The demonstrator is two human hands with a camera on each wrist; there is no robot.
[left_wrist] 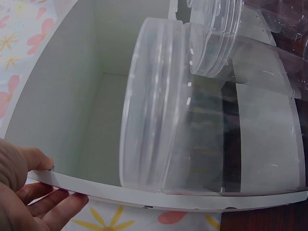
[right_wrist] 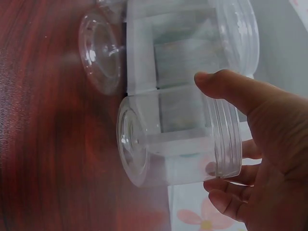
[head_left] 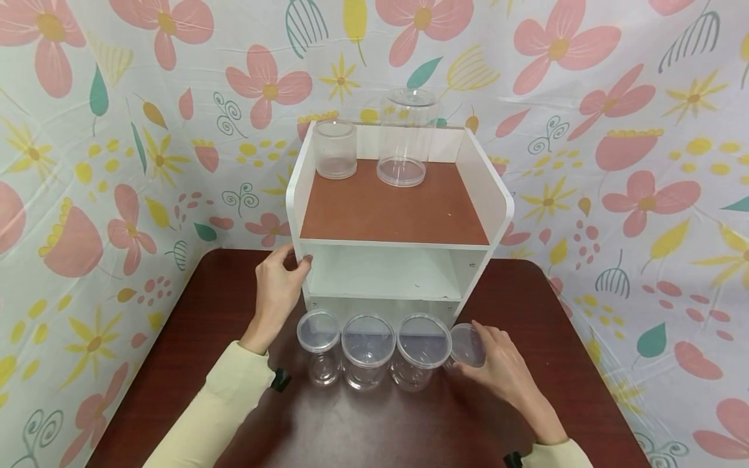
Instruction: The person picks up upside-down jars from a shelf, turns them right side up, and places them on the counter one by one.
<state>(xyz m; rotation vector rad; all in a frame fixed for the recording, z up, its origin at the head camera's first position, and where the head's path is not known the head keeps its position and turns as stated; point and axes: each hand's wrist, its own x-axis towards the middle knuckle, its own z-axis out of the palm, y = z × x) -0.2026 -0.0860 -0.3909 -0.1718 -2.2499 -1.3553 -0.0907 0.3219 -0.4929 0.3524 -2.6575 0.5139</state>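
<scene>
A white shelf (head_left: pixel 398 214) with a brown top stands at the back of a dark table (head_left: pixel 205 364), and everything else is placed around it. The left hand (head_left: pixel 277 289) grips the shelf's front left edge at the level of the top board, thumb on the front and fingers curled round the side panel; in the left wrist view the fingers (left_wrist: pixel 53 204) wrap under the white edge. Just in front of the shelf's base stands a row of four clear lidded jars. The right hand (head_left: pixel 500 367) is at the row's right end and holds the end jar (head_left: pixel 467 346), the small one near the shelf's front right corner: in the right wrist view the thumb (right_wrist: pixel 226 86) lies over the jar's (right_wrist: pixel 178 139) ribbed lid end and the fingers (right_wrist: pixel 231 199) curl beneath it, so the hand is closed loosely round it. The jar seems to rest on the table, though the contact is not plain. To its left, touching or nearly touching, comes a wide jar (head_left: pixel 422 351), then a middle jar (head_left: pixel 367 351), then a narrow jar (head_left: pixel 319 346) nearest the left hand. On the shelf's top, towards the back, stand a short jar (head_left: pixel 335 149) at the left and a tall jar (head_left: pixel 405 138) beside it. A floral cloth (head_left: pixel 614 130) hangs behind the shelf.
</scene>
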